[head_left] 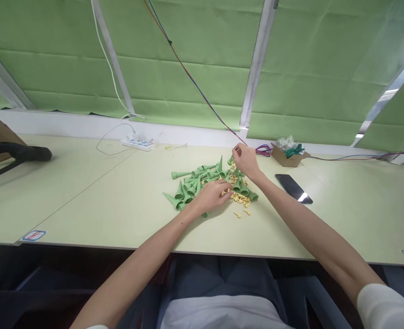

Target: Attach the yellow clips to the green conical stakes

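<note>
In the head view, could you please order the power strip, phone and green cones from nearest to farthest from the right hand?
From the right hand:
1. Green cones: close by, mostly to its left.
2. Phone: on its right.
3. Power strip: well to the left.

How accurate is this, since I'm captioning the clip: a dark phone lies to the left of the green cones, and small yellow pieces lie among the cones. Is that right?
Not quite: the dark phone lies to the right of the green cones, as the head view shows. Small yellow pieces do lie among the cones.
</note>
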Demonstrator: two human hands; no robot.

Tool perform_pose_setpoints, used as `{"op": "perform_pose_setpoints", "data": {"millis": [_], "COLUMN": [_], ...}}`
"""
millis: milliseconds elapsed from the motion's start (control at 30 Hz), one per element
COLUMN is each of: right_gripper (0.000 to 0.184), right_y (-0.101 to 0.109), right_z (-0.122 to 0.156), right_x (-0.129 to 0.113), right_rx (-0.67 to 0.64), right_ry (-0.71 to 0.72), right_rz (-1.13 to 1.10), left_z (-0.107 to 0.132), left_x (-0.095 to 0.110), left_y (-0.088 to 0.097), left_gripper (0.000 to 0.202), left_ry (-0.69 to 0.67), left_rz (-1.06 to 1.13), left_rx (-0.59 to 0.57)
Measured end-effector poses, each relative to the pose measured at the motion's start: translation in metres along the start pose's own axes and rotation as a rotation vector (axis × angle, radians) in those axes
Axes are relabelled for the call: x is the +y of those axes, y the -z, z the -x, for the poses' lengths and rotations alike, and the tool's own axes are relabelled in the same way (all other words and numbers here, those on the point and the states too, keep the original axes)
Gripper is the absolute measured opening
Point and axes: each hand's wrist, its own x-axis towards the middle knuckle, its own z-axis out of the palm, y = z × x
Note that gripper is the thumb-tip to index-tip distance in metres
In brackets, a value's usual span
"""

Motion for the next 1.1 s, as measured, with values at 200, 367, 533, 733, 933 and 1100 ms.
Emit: {"op": "perform_pose_setpoints", "data": {"millis": [200, 367, 533, 733, 933, 1100], "right_gripper": [0.022, 0.027, 0.032, 0.030, 0.026, 0.024], "right_y": [-0.024, -0.036, -0.039, -0.040, -0.039, -0.043], "right_z": [-0.017, -0.021, -0.023, -0.025, -0.025, -0.025], "right_x": [0.007, 0.009, 0.009, 0.008, 0.004, 0.005], "right_rx": [-0.142, -0.252, -0.375, -0.398, -0.365, -0.359], "right_ry": [-0.066, -0.092, -0.159, -0.180, -0.170, -0.162], "right_rz": [0.092, 0.141, 0.084, 0.105, 0.144, 0.163], "left_z": [-0.001, 0.000, 0.000, 0.000, 0.000, 0.000], "left_x": [0.000, -0.001, 0.000, 0.000, 0.000, 0.000], "left_y": [0.001, -0.001, -0.001, 0.000, -0.001, -0.001], "left_gripper": [0.022, 0.023, 0.022, 0.022, 0.024, 0.025], "left_ry": [-0.012, -0.028, -0.023, -0.023, -0.019, -0.011], "left_rz": [-0.013, -0.028, -0.020, -0.024, -0.013, -0.021], "left_rx": [0.001, 0.003, 0.004, -0.002, -0.005, -0.009]}}
